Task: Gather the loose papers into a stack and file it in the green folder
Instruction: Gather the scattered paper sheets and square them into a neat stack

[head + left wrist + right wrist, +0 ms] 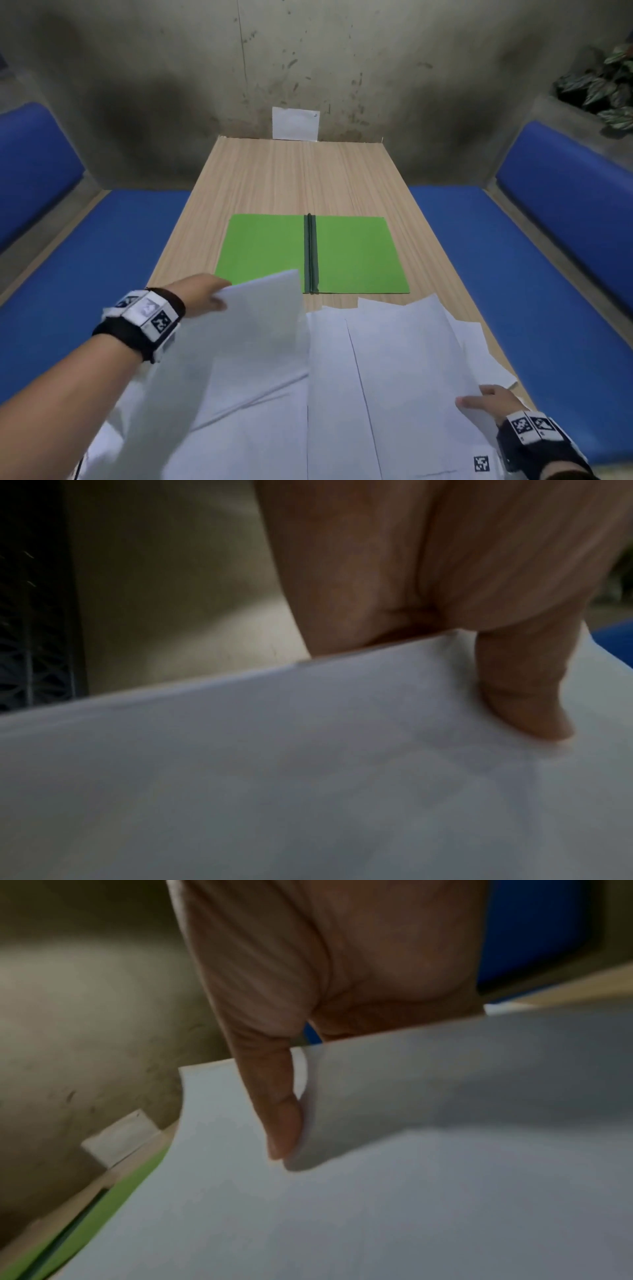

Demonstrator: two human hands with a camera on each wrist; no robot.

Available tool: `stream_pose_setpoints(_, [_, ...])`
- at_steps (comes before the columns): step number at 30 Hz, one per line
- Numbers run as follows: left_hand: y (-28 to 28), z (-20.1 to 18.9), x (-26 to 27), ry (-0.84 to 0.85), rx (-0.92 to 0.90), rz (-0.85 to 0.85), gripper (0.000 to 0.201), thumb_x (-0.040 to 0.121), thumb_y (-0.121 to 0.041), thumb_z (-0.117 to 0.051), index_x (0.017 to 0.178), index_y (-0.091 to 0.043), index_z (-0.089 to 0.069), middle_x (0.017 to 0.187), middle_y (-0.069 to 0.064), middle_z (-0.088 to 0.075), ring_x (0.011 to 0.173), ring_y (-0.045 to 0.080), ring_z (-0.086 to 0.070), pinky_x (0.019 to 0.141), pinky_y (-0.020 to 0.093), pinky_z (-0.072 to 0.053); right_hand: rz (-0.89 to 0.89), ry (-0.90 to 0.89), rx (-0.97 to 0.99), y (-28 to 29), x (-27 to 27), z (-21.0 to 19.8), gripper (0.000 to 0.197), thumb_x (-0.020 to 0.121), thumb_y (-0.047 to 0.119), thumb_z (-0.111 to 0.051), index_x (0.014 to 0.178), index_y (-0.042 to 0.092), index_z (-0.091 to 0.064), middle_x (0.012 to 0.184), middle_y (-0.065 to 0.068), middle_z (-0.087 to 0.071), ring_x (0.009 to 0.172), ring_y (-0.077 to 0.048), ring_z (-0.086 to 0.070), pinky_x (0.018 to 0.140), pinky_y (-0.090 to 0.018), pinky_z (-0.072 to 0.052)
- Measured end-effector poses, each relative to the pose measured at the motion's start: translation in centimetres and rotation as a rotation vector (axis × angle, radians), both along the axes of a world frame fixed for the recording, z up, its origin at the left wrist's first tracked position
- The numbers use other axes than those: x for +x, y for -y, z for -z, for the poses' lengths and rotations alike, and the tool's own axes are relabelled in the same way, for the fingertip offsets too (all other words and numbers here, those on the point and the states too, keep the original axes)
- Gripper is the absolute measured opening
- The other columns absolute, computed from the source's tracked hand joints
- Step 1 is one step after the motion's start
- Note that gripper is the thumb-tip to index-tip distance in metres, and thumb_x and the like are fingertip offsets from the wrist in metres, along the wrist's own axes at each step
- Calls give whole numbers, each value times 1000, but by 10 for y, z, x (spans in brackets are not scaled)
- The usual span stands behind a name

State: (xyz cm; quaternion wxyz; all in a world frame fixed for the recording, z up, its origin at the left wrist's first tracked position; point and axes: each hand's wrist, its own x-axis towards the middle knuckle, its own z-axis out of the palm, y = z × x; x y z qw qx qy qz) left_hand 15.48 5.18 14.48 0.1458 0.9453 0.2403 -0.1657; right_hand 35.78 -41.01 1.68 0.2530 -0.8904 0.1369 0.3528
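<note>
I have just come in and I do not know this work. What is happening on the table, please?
A person is gathering loose white papers spread over the near end of a wooden table. The left hand lifts one sheet by its edge, and the right hand pinches the corner of another. The green folder lies open and flat just beyond them, with nothing in it yet.

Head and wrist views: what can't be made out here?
- Sheet count: papers overlap in the head view.
- Left hand fingers: hidden behind its lifted sheet; left wrist view shows only the thumb.
- Right hand: fingers under paper.
- Folder near edge: partly covered.
</note>
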Motion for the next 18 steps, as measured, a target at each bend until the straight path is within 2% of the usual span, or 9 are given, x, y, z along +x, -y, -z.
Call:
stream_pose_setpoints(1, [2,-15,-3,50,-27,-8,31,89,-19,-56,119,-13,-58,119,8,-62,110,23,-56,79,24,-38,8,4,26,1,-2,2,103,30,40,-93,118,-2,-59,119,-17,-62,111,-33,-58,91,-37,-43])
stream_pose_setpoints(2, [3,-30,-6,106,-56,-20,29,89,-20,-57,117,-15,-59,115,7,-63,107,23,-58,78,25,-38,16,10,25,-1,-5,-1,107,30,39,-93,121,-2,-56,124,-17,-59,115,-32,-55,95,-38,-41])
stream_pose_setpoints(4, [7,-55,-14,228,-120,-41,25,88,-21,-58,113,-22,-59,109,3,-65,100,22,-59,78,28,-42,32,34,-27,-6,-9,-6,83,59,20,-87,127,-4,-46,134,-20,-48,124,-33,-46,102,-39,-35])
stream_pose_setpoints(6, [13,-76,-22,352,-169,-44,25,88,-23,-59,108,-36,-52,105,-2,-62,97,19,-58,78,30,-41,55,27,-37,-5,-11,-7,79,66,14,-83,131,-4,-41,139,-21,-43,128,-35,-41,105,-41,-33])
stream_pose_setpoints(8, [18,-92,-29,464,-190,-41,39,87,-23,-60,106,-49,-39,106,-3,-60,97,19,-57,80,30,-40,48,18,-44,-7,-16,-10,95,54,25,-89,131,-3,-41,137,-20,-45,126,-35,-44,102,-42,-37])
stream_pose_setpoints(10, [25,-102,-34,529,-197,-38,54,86,-21,-62,110,-57,-30,109,-4,-58,98,17,-54,82,29,-38,14,-3,-76,-11,-24,-12,113,34,48,-91,124,-4,-47,124,-19,-55,116,-33,-52,88,-36,-42])
stream_pose_setpoints(11, [28,-104,-35,545,-201,-34,61,85,-20,-62,114,-59,-25,111,-6,-56,99,15,-52,83,28,-36,15,32,-92,-11,-27,-12,114,36,50,-90,126,-5,-45,125,-20,-56,116,-33,-53,86,-36,-41])
stream_pose_setpoints(15, [41,-100,-30,569,-209,19,67,85,-19,-63,112,-64,-22,122,-18,-45,111,5,-43,90,25,-32,132,110,-155,-5,-36,-12,89,55,24,-87,126,-8,-45,123,-24,-57,112,-36,-57,84,-37,-46])
stream_pose_setpoints(18, [40,-93,-31,580,-210,29,58,86,-19,-62,107,-63,-29,109,-22,-52,104,7,-50,80,19,-38,111,120,-127,-12,-42,-14,53,67,16,-77,109,-9,-57,109,-22,-66,90,-30,-63,74,-30,-49])
